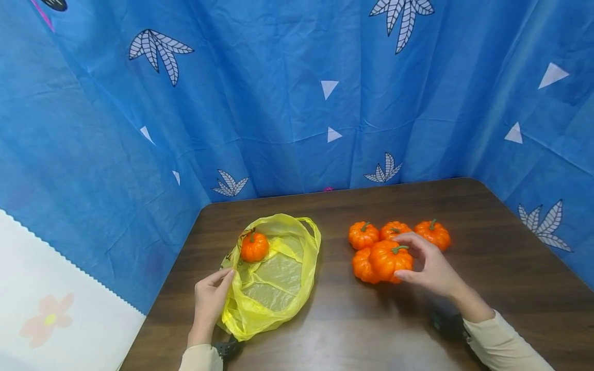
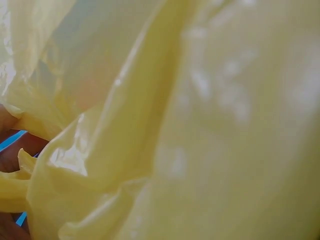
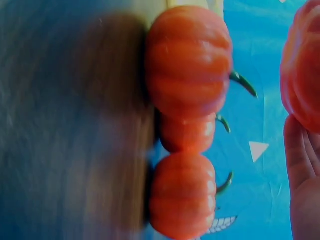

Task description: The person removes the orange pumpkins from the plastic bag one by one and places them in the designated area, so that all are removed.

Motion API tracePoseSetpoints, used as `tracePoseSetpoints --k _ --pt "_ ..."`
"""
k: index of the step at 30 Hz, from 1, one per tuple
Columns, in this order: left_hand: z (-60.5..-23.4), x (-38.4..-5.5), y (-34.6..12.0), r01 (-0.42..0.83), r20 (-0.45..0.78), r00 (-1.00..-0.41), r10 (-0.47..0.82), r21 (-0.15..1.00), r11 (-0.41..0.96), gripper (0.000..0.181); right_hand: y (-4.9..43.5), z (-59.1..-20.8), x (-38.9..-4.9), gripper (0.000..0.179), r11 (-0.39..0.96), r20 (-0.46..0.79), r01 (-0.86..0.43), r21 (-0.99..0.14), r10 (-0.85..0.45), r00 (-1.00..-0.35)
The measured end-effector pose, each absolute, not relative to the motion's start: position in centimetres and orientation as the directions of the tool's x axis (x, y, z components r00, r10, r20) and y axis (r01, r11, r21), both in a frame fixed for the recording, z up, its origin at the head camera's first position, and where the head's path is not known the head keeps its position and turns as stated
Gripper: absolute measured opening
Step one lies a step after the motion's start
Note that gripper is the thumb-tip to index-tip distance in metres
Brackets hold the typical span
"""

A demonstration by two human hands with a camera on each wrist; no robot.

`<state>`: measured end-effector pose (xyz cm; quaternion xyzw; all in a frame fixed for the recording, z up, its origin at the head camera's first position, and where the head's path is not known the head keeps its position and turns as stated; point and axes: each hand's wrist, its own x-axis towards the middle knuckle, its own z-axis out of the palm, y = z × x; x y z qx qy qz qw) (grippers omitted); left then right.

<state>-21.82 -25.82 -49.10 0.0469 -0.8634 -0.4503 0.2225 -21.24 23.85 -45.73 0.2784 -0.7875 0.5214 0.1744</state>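
Observation:
With fingertips and thumb, my left hand (image 1: pixel 212 299) pinches the left rim of a yellow plastic bag (image 1: pixel 303 278). The bag's mouth faces up, and a small orange pumpkin (image 1: pixel 254 247) sits inside at its far left. In the left wrist view, the crumpled yellow film (image 2: pixel 235 150) fills most of the picture and hides much of that hand. My right hand (image 1: pixel 433 268) holds another orange pumpkin (image 1: pixel 389 262) with a green stem. The right wrist view has this held pumpkin (image 3: pixel 302 65) raised off the table, at the upper right edge.
Several more pumpkins stand close together on the dark wooden table (image 1: pixel 352 330), among them one at the back left (image 1: pixel 362 237) and one at the right (image 1: pixel 432 234). A blue patterned curtain (image 1: pixel 287 103) borders the table's back and sides.

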Motion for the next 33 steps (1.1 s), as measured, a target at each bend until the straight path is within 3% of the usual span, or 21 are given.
tracePoseSetpoints --k 15,33 --pt "-49.2 -21.8 -26.0 0.116 0.326 -0.903 -0.278 0.81 0.575 0.018 26.3 -45.4 -21.5 0.059 0.416 0.432 -0.482 -0.771 -0.216 -0.876" --pt "-49.2 -21.9 -26.0 0.152 0.368 -0.889 -0.273 0.799 0.582 0.015 27.4 -45.8 -21.7 0.059 0.541 0.312 -0.382 -0.749 -0.221 -0.924"
